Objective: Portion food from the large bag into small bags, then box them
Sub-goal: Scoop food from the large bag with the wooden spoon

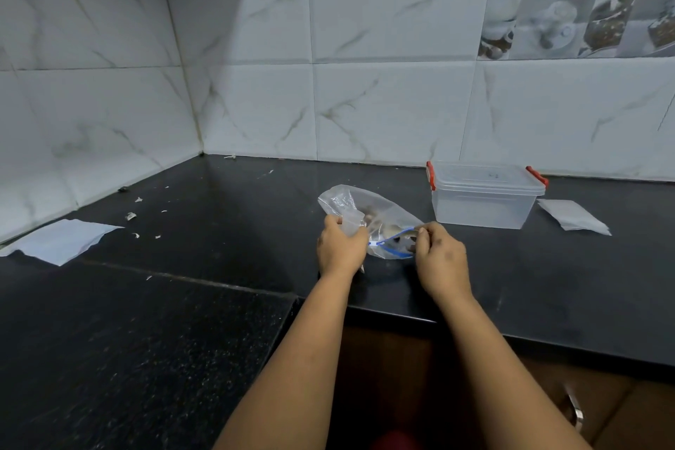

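Note:
A large clear zip bag (380,210) with a blue seal strip lies on the black counter (219,215), with pale and brown food pieces inside. My left hand (339,247) grips a small clear bag (350,223) at the large bag's left side. My right hand (440,256) pinches the large bag's blue-edged mouth at its right end. A clear plastic box (482,201) with red clips and its lid on stands behind and to the right of the bag.
A stack of small flat bags (573,217) lies right of the box. A white sheet (62,241) lies at the far left by the wall. Small pale scraps (130,216) dot the counter's left part. The counter edge runs just below my hands.

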